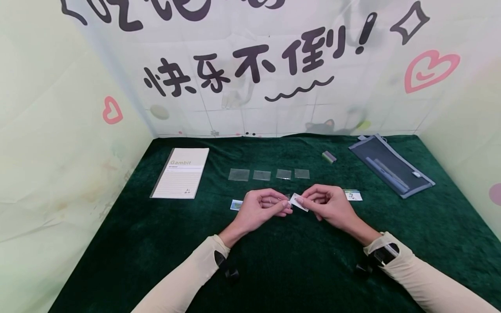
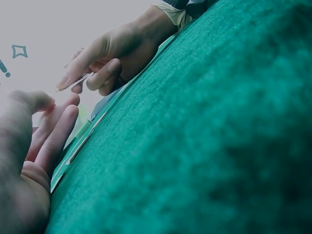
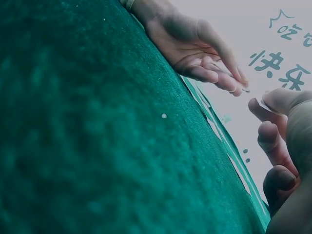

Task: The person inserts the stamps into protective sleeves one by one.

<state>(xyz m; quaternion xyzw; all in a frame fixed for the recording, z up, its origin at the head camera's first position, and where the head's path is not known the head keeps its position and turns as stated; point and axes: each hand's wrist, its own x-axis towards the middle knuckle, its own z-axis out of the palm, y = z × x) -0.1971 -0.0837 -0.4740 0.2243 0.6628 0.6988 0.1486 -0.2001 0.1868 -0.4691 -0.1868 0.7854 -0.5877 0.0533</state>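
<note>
Above the green cloth, my right hand [image 1: 330, 205] pinches a small white card [image 1: 299, 202] between thumb and fingers, with a faint dark mark on it. Facing it, my left hand [image 1: 263, 209] pinches a thin, clear piece, apparently a small plastic sleeve [image 1: 288, 197], mostly hidden by the fingers. The card's near edge is close to the left fingertips; whether it touches the sleeve I cannot tell. In the left wrist view the card [image 2: 73, 84] appears edge-on. A small picture card [image 1: 236, 204] lies beside the left hand, and several small cards [image 1: 354, 195] lie beyond the right hand.
Several clear plastic sleeves [image 1: 261, 175] lie in a row behind the hands. A notebook [image 1: 181, 174] is at the left. Toward the back right are a small eraser-like block [image 1: 329, 157] and a blue zip pouch [image 1: 391, 165] with pens inside. A printed curtain hangs behind.
</note>
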